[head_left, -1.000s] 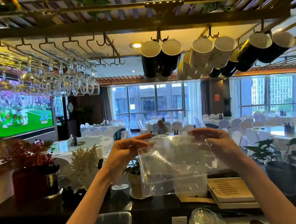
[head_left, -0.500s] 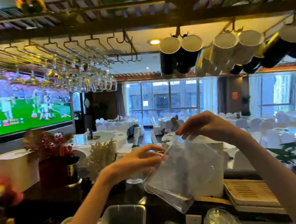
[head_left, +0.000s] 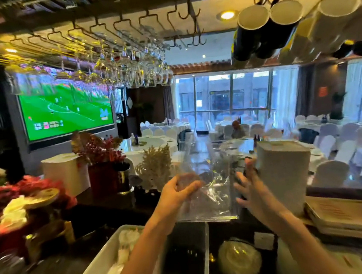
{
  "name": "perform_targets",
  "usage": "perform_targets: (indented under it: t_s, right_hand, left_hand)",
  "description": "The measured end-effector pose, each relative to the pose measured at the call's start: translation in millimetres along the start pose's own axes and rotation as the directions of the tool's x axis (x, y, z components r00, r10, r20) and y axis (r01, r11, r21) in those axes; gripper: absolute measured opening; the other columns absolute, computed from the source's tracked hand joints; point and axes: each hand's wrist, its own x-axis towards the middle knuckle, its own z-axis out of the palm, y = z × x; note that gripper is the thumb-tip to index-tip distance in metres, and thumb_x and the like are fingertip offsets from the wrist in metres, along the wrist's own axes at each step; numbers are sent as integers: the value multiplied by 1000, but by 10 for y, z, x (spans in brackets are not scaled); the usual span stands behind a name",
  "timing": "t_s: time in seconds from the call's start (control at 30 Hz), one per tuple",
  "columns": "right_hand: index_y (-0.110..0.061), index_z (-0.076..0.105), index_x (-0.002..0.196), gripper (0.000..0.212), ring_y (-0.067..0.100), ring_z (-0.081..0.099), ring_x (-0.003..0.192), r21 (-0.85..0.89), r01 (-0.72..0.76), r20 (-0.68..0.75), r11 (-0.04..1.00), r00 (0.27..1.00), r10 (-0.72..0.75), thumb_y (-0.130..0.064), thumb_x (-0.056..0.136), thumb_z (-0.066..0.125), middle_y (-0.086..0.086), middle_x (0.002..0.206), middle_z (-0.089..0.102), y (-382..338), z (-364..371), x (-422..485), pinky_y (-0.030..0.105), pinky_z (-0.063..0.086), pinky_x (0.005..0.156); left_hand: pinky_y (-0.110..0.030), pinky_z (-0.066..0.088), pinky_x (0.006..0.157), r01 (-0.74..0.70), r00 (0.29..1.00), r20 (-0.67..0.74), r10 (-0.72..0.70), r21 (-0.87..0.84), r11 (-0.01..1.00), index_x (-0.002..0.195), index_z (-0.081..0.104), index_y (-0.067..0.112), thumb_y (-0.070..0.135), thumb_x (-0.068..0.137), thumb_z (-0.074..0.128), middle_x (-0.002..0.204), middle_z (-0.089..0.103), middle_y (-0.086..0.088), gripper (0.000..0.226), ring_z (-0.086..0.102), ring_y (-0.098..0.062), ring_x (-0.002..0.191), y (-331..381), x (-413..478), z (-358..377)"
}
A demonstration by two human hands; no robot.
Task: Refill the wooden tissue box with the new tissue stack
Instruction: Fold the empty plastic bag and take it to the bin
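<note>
Above the bar, left hand now alone pinches the emptied wrapper; right hand opened.

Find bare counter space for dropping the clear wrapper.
The best patch is the dark counter between the silver vase and the left hand holding the clear wrapper. It is crowded by the flowers on the left, the tissue stack and wooden trays on the right, and the bins below.
</note>
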Motion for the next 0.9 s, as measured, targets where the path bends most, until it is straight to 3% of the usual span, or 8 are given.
perform_targets:
  t_s: [0.1,0.17,0.2,0.3,0.4,0.6,0.7,0.9]
  right_hand:
    - [-45,7,151,120,10,30,143,-4,45,54,999,998,-45,-96,50,46,-11,162,16,44,364,117,50,33,113]
    - [-43,7,151,115,16,25,146,-34,79,-32,996,996,-80,-92,55,48,-9,163,12,-25,465,117,55,26,115]
    - [-40,15,150,111,18,35,142,-70,78,-90,994,992,-84,-88,58,54,-8,161,22,-28,463,81,54,34,111]
    - [-34,17,150,96,11,68,102,-139,-3,-199,990,980,-25,-46,76,75,-5,116,72,79,307,-46,36,56,78]
    - [-13,52,135,54,16,68,82,-176,-59,-338,983,941,-4,-12,84,71,6,93,75,134,227,-227,26,56,63]
    - [-20,70,112,31,22,71,92,-190,-137,-598,972,802,-4,-14,82,74,10,104,76,15,138,-817,33,57,79]
    - [-22,72,110,28,23,73,94,-212,-173,-653,962,757,-8,-18,83,74,7,103,76,-135,111,-1168,27,60,72]
    - [-25,72,112,31,11,63,69,-191,-216,-761,958,648,-5,-25,81,71,2,89,75,-425,43,-2041,20,49,52]
  left_hand:
    - [-35,59,70,58,997,46,-57,-13,998,112,63,9,31,62,85,103,75,-14,59,73,-27,88,-76,-2,-32]
    - [-31,60,65,62,997,37,-62,-3,998,113,63,9,26,69,84,99,77,-11,52,74,-22,83,-80,33,-80]
    - [-28,59,64,62,997,40,-61,-6,998,113,62,9,25,70,83,97,78,-9,51,74,-19,81,-77,59,-107]
    - [-26,58,63,66,991,122,-62,-30,997,113,61,10,31,65,83,98,77,-9,57,75,-21,82,-81,131,-176]
    - [-31,61,65,158,939,323,-119,-96,983,109,63,14,28,72,78,103,76,-13,43,74,-26,86,-141,210,-160]
    - [-33,60,75,280,753,632,-181,-59,958,119,64,12,26,82,69,112,73,-15,41,71,-32,101,-261,322,49]
    - [-35,60,80,238,712,681,-170,-7,971,113,67,15,26,79,72,103,76,-12,36,74,-27,93,-301,267,312]
    - [-18,51,60,270,547,824,-145,-10,963,108,73,23,24,79,75,98,77,-5,29,67,-13,80,-380,78,972]
